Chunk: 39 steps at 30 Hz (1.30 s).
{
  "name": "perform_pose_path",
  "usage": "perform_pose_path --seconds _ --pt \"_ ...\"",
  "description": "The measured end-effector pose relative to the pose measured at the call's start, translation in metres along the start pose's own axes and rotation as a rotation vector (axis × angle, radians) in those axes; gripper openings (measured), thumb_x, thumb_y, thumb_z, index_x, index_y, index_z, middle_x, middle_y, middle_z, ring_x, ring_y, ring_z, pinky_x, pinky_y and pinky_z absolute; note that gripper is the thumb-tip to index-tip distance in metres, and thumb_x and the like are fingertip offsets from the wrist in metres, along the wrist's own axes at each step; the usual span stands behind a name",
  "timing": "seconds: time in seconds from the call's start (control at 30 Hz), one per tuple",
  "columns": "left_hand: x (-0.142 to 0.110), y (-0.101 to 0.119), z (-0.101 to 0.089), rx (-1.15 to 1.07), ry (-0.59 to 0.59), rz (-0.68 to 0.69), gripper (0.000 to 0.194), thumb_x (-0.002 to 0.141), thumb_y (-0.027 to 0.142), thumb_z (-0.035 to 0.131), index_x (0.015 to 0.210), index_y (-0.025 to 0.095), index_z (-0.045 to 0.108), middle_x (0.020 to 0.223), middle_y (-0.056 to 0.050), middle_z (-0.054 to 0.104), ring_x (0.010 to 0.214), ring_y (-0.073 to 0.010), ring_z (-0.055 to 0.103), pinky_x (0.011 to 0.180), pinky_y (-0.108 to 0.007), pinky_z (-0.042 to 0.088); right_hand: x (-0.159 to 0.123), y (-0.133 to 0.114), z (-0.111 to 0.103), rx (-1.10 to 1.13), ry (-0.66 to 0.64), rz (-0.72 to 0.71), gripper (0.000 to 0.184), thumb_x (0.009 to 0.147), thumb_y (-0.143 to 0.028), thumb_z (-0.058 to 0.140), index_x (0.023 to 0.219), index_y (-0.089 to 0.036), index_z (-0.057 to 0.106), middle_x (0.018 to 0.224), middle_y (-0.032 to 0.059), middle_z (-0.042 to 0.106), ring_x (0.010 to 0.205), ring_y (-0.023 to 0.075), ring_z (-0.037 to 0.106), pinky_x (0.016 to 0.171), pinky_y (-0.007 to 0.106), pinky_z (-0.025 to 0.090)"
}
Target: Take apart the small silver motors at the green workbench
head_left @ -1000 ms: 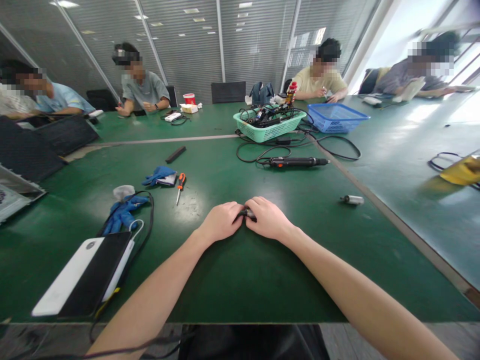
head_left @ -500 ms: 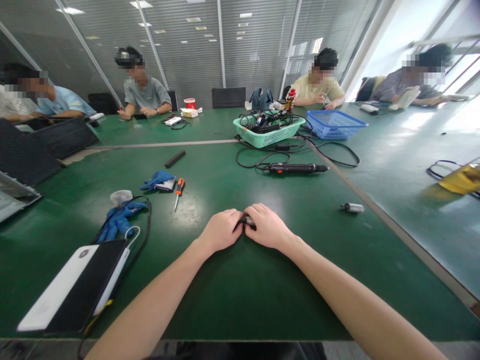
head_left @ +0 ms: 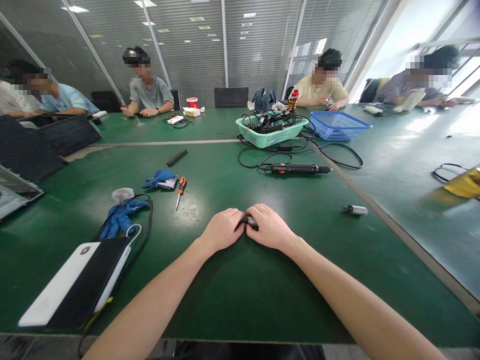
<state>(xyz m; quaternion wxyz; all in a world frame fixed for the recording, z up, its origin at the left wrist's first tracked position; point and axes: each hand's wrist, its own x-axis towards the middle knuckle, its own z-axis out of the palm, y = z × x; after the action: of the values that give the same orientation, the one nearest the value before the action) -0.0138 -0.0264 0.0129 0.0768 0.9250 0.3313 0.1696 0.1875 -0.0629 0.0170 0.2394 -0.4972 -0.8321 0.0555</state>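
Over the middle of the green table (head_left: 255,295), my left hand (head_left: 224,230) and my right hand (head_left: 269,227) meet around a small dark part with a metallic section (head_left: 251,220). Both hands are closed, fingers curled round it from either side. Most of the part is hidden, so its exact kind does not show. Off to the right lies a short silver cylinder (head_left: 357,210) with a dark end. Beyond my hands a black electric screwdriver (head_left: 302,169) rests on its side. An orange-handled screwdriver (head_left: 181,187) is to the left.
Blue gloves (head_left: 122,220) and a white-and-black case (head_left: 88,280) with a cable lie at left. Farther back are a dark bar (head_left: 177,158), a green basket (head_left: 268,139) full of tools and a blue basket (head_left: 337,130). Several people sit around the table.
The view has shifted slightly, moving the background a little to the right. My hands stay together on the small part, with almost no visible change in grip.
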Motion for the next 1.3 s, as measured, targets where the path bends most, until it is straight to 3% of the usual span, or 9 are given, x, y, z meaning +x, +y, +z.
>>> perform_pose_path --seconds 1.3 --pt "0.0034 0.0008 -0.0019 0.010 -0.036 0.030 0.016 0.099 0.025 0.050 0.106 0.018 0.063 0.095 -0.007 0.068 0.089 -0.0215 0.063 0.078 -0.034 0.050 -0.0012 0.0018 -0.0008 -0.030 -0.012 0.015 0.016 0.088 -0.023 0.059 0.103 -0.020 0.058 0.099 0.0071 0.065 0.095 0.0230 0.056 0.088 0.035 0.045"
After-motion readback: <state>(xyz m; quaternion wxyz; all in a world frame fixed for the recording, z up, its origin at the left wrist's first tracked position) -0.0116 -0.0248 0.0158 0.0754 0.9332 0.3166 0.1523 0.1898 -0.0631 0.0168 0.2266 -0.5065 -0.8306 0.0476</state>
